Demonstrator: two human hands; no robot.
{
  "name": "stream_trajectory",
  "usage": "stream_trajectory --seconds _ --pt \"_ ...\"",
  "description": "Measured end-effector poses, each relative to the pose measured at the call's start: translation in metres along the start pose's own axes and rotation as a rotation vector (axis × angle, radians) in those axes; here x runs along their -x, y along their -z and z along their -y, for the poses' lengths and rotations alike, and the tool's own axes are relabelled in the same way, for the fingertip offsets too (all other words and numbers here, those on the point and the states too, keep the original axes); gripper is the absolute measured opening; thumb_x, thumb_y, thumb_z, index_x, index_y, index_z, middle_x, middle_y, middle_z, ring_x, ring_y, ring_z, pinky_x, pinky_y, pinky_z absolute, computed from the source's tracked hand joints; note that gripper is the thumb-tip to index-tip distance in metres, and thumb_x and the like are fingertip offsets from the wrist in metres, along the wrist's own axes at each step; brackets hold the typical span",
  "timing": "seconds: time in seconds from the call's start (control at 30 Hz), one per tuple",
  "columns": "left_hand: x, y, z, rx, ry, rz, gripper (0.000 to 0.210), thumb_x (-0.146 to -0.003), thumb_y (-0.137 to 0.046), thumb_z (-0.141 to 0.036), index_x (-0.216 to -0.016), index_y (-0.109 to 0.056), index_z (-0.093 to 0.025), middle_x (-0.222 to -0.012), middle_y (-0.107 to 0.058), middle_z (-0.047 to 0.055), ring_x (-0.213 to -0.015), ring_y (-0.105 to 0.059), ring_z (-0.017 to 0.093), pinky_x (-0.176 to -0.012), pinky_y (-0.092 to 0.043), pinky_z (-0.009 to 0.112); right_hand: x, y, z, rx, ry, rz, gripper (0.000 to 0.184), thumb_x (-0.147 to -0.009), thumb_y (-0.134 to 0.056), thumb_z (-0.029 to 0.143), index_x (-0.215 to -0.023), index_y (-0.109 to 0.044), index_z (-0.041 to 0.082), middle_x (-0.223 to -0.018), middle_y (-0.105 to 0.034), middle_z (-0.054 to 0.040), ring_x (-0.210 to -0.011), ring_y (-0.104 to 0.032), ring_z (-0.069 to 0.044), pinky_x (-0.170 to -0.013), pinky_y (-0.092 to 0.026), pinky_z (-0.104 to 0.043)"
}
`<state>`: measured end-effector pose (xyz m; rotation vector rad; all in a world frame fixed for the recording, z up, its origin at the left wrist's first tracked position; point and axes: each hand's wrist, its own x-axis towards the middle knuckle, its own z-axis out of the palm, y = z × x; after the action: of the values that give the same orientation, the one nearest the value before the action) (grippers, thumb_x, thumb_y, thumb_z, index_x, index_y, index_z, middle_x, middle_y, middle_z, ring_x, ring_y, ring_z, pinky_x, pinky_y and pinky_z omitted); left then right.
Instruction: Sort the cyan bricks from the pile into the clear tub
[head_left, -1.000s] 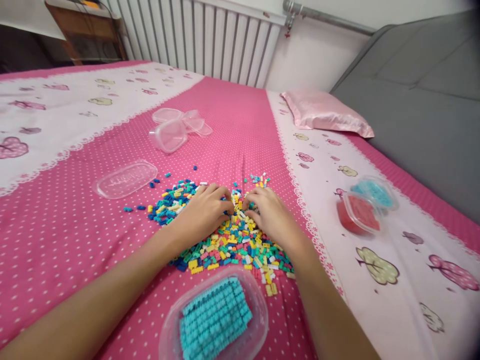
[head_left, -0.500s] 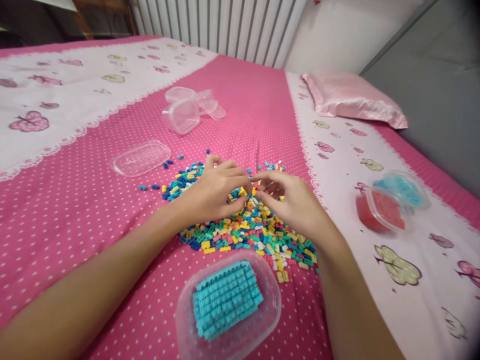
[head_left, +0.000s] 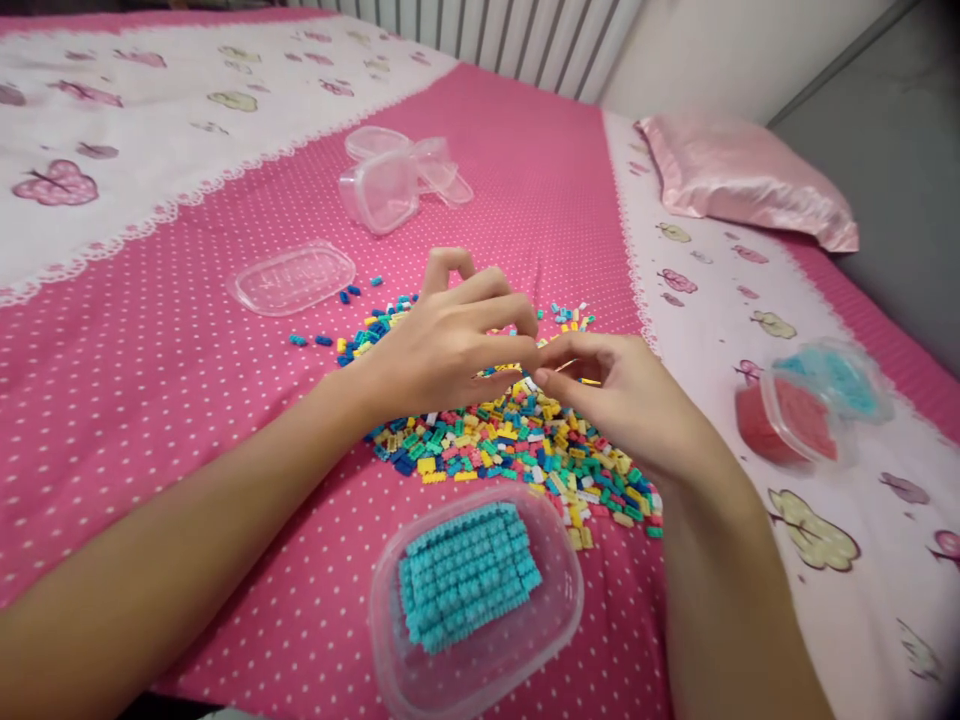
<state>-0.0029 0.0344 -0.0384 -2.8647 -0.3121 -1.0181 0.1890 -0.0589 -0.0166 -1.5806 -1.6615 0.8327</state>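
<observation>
A spread heap of small toy building bricks [head_left: 510,440] in yellow, green, blue, red and white lies on the bed. Above it, my left hand [head_left: 457,345] has its thumb and index finger drawn together, the other fingers bent and raised. My right hand [head_left: 630,395] pinches with thumb and index, their tips meeting the left fingertips. Whatever sits between the fingertips is too small or hidden to make out. Nearest me, a clear plastic tub [head_left: 559,640] holds a block of joined turquoise bricks [head_left: 469,575] in neat rows.
A clear lid [head_left: 292,278] lies left of the heap, with several stray blue bricks nearby. Farther back are stacked clear tubs [head_left: 382,190]. At right stand a tub of red bricks [head_left: 784,420] and one with turquoise bricks [head_left: 832,375]. A pink pillow [head_left: 750,180] rests behind.
The view has tilted down and shifted, so the scene sits higher and farther right. My hands' fingertips have come together, and the left fingers are more raised above the heap.
</observation>
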Motion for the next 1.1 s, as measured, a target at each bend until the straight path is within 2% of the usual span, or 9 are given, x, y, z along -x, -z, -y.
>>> stream_trajectory --seconds 0.2,0.37,0.5,0.67,0.8,0.97,1.1 --pt "0.001 0.001 0.004 0.088 0.055 0.049 0.042 -0.095 -0.055 -0.060 -0.083 -0.067 -0.022 -0.077 -0.068 0.000 -0.081 -0.051 0.017 -0.097 -0.032 0.045 -0.002 0.001 -0.006 -0.018 0.011 0.000 0.006 -0.079 -0.075 0.021 -0.085 -0.074 0.018 -0.086 -0.076 -0.0020 -0.077 -0.068 -0.015 -0.073 -0.052 -0.031" --pt "0.002 0.002 0.004 0.128 0.055 0.098 0.037 -0.096 -0.056 -0.056 -0.084 -0.069 -0.023 -0.078 -0.069 -0.002 -0.083 -0.052 0.017 -0.101 -0.028 0.046 -0.002 0.000 -0.003 -0.027 0.010 0.052 0.009 -0.077 -0.077 0.019 -0.083 -0.072 0.017 -0.083 -0.073 -0.0013 -0.071 -0.064 -0.013 -0.066 -0.050 -0.028" --pt "0.002 0.002 0.003 0.126 0.067 0.117 0.029 -0.096 -0.059 -0.047 -0.084 -0.070 -0.023 -0.078 -0.069 -0.002 -0.084 -0.053 0.017 -0.101 -0.029 0.046 0.000 0.002 0.001 -0.014 -0.005 0.071 0.014 -0.078 -0.078 0.022 -0.090 -0.072 0.017 -0.083 -0.072 -0.0006 -0.074 -0.063 -0.013 -0.067 -0.050 -0.027" --pt "0.001 0.003 0.002 0.116 0.050 0.107 0.026 -0.094 -0.061 -0.044 -0.082 -0.068 -0.023 -0.076 -0.068 -0.002 -0.083 -0.053 0.017 -0.101 -0.029 0.047 0.003 -0.001 0.004 0.079 0.036 0.052 0.004 -0.083 -0.072 0.017 -0.086 -0.072 0.019 -0.080 -0.073 0.0005 -0.074 -0.064 -0.012 -0.070 -0.050 -0.028" --pt "0.001 0.002 0.003 0.120 0.025 0.110 0.027 -0.094 -0.061 -0.045 -0.081 -0.069 -0.023 -0.074 -0.068 -0.003 -0.079 -0.050 0.016 -0.101 -0.029 0.047 0.003 -0.003 0.005 0.116 0.069 0.035 0.006 -0.082 -0.073 0.015 -0.086 -0.072 0.019 -0.078 -0.073 0.0012 -0.072 -0.065 -0.013 -0.069 -0.050 -0.028" --pt "0.002 0.003 0.005 0.121 0.031 0.140 0.025 -0.093 -0.063 -0.044 -0.080 -0.070 -0.024 -0.074 -0.067 -0.003 -0.083 -0.052 0.017 -0.102 -0.028 0.048 0.001 0.003 0.001 -0.014 0.004 0.028 0.013 -0.079 -0.072 0.009 -0.087 -0.069 0.019 -0.089 -0.073 -0.0007 -0.082 -0.070 -0.013 -0.079 -0.055 -0.028" --pt "0.001 0.005 0.004 0.123 0.044 0.173 0.023 -0.093 -0.062 -0.042 -0.080 -0.070 -0.024 -0.074 -0.068 -0.003 -0.081 -0.051 0.017 -0.103 -0.027 0.048 -0.001 0.003 -0.004 -0.105 -0.001 0.052 0.015 -0.078 -0.070 0.008 -0.087 -0.067 0.020 -0.093 -0.072 -0.0004 -0.082 -0.070 -0.013 -0.078 -0.056 -0.028"
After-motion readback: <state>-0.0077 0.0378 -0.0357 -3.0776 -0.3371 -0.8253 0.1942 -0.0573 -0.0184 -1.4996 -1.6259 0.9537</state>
